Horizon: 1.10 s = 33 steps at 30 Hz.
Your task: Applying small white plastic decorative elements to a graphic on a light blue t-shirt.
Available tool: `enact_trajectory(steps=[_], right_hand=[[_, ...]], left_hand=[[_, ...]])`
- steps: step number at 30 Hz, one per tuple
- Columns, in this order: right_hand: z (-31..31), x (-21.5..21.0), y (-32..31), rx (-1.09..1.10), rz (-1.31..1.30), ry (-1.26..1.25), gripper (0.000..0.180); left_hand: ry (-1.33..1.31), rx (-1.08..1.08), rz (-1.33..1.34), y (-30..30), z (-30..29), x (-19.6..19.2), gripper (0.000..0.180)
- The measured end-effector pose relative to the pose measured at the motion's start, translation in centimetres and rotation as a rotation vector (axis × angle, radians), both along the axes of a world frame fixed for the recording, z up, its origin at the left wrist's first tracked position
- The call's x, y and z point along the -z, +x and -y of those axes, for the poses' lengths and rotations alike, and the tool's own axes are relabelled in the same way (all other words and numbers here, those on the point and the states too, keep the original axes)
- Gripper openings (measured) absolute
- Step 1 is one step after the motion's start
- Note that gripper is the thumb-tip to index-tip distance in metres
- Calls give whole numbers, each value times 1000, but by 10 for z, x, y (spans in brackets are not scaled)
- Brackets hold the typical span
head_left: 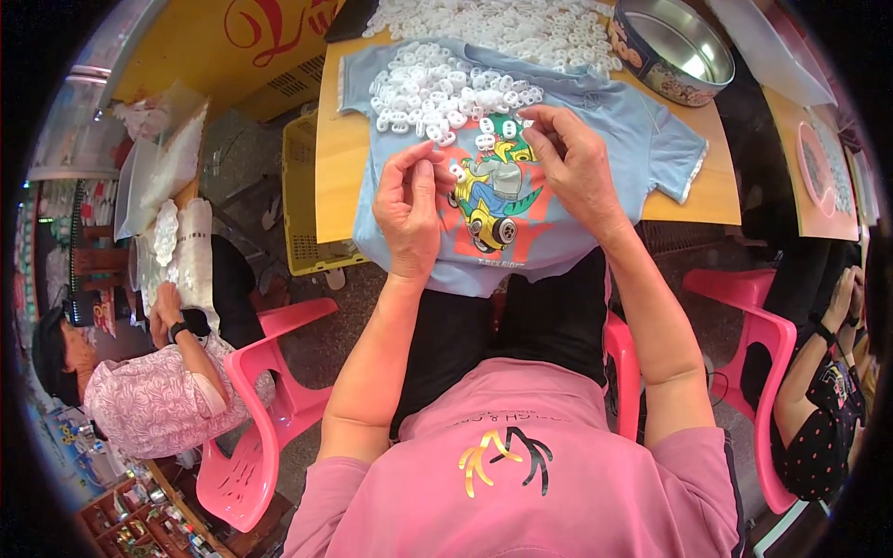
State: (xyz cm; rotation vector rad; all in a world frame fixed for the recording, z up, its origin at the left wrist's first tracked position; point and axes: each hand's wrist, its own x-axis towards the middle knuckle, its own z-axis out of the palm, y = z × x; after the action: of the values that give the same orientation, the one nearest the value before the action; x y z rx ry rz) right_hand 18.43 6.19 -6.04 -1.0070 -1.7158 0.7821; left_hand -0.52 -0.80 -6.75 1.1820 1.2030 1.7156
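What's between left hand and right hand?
Head view: the cartoon print on the blue T-shirt, with a few small white pieces lying on it.

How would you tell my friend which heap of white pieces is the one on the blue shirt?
Find the yellowish table in front of the person in pink, then the light blue T-shirt spread on it. Just beyond the person's left hand is the heap. Unlike the white spread farther back, it sits on the shirt.

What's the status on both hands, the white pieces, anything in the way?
Left hand and right hand over blue T-shirt, grip unclear. Small white pieces heaped on its far side. Round tin farther off, clear of both hands.
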Motion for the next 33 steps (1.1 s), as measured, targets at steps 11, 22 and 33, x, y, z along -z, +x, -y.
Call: enact_trajectory(steps=[11,22,33], right_hand=[[2,-2,0,11,-8,-48,19],[2,-2,-2,12,61,-80,17],[3,-6,-3,27,64,-136,17]], left_hand=[[-55,76,-298,-32,-11,-32,20],[170,182,-1149,-66,-19,-22,32],[365,247,-1287,-67,-48,-27,34]])
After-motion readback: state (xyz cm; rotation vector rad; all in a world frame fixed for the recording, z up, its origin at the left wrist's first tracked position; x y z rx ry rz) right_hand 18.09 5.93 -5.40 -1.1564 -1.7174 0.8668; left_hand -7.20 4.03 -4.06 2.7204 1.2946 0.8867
